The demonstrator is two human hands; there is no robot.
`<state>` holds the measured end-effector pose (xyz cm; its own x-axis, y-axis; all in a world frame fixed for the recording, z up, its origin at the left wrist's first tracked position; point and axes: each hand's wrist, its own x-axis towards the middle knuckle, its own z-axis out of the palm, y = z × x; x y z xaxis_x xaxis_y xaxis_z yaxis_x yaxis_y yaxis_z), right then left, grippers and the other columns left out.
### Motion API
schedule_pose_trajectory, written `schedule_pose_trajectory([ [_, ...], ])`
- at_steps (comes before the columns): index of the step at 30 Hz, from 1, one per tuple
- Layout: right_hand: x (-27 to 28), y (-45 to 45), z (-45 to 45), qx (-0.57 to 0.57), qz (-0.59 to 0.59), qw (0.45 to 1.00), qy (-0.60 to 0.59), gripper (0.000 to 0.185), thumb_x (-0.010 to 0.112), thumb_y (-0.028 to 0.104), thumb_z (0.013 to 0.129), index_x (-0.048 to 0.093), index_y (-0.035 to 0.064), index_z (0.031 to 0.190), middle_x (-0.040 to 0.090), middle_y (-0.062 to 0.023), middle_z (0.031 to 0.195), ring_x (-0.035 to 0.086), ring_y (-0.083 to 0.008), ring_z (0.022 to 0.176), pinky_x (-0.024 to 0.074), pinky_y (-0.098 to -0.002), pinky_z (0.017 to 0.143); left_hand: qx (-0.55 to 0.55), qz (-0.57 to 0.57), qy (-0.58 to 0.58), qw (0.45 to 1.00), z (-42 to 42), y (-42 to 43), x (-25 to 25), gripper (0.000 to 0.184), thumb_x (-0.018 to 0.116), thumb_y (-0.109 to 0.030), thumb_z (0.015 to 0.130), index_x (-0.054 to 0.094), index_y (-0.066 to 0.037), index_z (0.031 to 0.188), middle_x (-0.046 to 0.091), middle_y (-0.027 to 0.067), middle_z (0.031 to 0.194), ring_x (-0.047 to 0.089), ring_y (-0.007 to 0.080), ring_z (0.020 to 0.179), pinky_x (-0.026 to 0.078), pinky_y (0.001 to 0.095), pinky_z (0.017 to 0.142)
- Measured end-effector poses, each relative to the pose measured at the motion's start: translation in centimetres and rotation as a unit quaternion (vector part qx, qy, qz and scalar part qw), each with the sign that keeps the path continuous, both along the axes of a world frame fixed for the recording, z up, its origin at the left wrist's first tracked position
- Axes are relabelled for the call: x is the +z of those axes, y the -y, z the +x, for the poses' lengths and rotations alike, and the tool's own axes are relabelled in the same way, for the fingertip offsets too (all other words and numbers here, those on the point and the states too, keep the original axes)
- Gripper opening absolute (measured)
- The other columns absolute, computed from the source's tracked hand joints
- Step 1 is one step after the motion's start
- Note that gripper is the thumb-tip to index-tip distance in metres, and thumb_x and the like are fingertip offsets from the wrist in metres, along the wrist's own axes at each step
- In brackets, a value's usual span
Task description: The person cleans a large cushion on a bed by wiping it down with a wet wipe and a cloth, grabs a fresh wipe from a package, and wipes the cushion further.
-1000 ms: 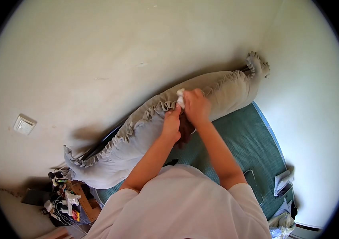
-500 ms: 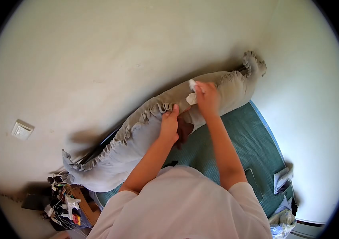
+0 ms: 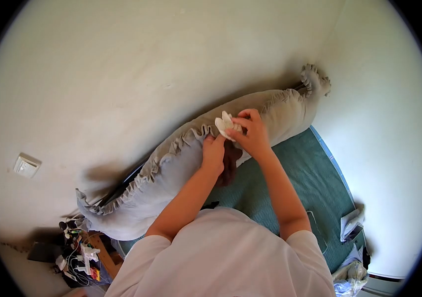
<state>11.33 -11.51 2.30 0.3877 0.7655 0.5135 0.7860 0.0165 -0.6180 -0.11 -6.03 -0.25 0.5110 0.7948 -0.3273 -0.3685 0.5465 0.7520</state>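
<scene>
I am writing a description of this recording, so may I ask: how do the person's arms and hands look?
The left hand and right hand are bare, without gloves. No watch or bracelet shows on the forearms. The shirt is plain and whitish, with short sleeves.

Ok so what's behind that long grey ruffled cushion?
Behind the cushion, a narrow dark strip shows toward its left end, with the wall beyond. Anything else back there is covered by the cushion itself.
</scene>
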Motion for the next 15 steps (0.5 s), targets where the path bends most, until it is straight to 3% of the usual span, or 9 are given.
schedule_pose_trajectory([
  [2,-0.2,0.0,0.1,0.094,0.092,0.991,0.027,0.019,0.069,0.012,0.078,0.068,0.0048,0.095,0.057,-0.0076,0.086,0.059,-0.0219,0.072,0.0471,-0.0319,0.063,0.006,-0.018,0.000,1.000,-0.6,0.4,0.1,0.013,0.055,-0.012,0.084,0.054,-0.004,0.094,0.058,0.0037,0.081,0.055,0.0108,0.073,0.045,0.0272,0.059],
  [4,-0.9,-0.3,-0.2,0.101,0.064,0.992,0.032,0.016,0.068,0.010,0.077,0.067,0.0053,0.092,0.057,-0.0081,0.087,0.059,-0.0236,0.072,0.0475,-0.0326,0.063,-0.055,0.053,-0.031,0.997,-1.3,-0.1,-1.9,0.007,0.052,-0.012,0.082,0.051,-0.006,0.086,0.053,0.0027,0.075,0.051,0.0119,0.070,0.043,0.0267,0.061],
  [6,-1.7,-0.6,-0.1,0.113,0.035,0.992,0.041,0.013,0.067,0.009,0.076,0.066,0.0059,0.090,0.057,-0.0085,0.088,0.059,-0.0254,0.072,0.0480,-0.0333,0.063,-0.034,0.005,0.003,0.999,-1.2,-0.2,-2.5,0.006,0.051,-0.013,0.082,0.051,-0.007,0.081,0.052,0.0027,0.073,0.049,0.0129,0.068,0.042,0.0272,0.062],
  [8,-2.7,-0.7,0.6,0.042,0.040,0.985,0.164,0.010,0.065,0.005,0.076,0.065,0.0066,0.086,0.058,-0.0093,0.089,0.059,-0.0284,0.073,0.0487,-0.0344,0.063,-0.017,-0.037,0.036,0.999,-1.4,-0.2,-2.8,0.008,0.051,-0.015,0.081,0.051,-0.009,0.075,0.050,0.0027,0.070,0.047,0.0139,0.066,0.042,0.0276,0.063],
  [11,-3.5,-0.5,4.4,-0.034,0.063,0.980,0.187,0.011,0.063,0.003,0.076,0.064,0.0075,0.086,0.058,-0.0095,0.087,0.060,-0.0292,0.073,0.0493,-0.0348,0.062,-0.010,-0.070,0.077,0.995,-1.6,-0.3,-2.8,0.010,0.050,-0.013,0.080,0.047,-0.010,0.072,0.049,0.0029,0.069,0.047,0.0147,0.067,0.042,0.0282,0.064],
  [15,-0.9,0.0,0.5,-0.082,0.129,0.985,0.084,0.011,0.062,0.002,0.076,0.063,0.0072,0.086,0.057,-0.0096,0.086,0.059,-0.0301,0.072,0.0488,-0.0363,0.060,-0.013,-0.047,0.049,0.998,-1.8,0.4,-1.4,0.011,0.049,-0.013,0.078,0.043,-0.011,0.069,0.044,0.0008,0.066,0.043,0.0132,0.063,0.038,0.0269,0.060],
])
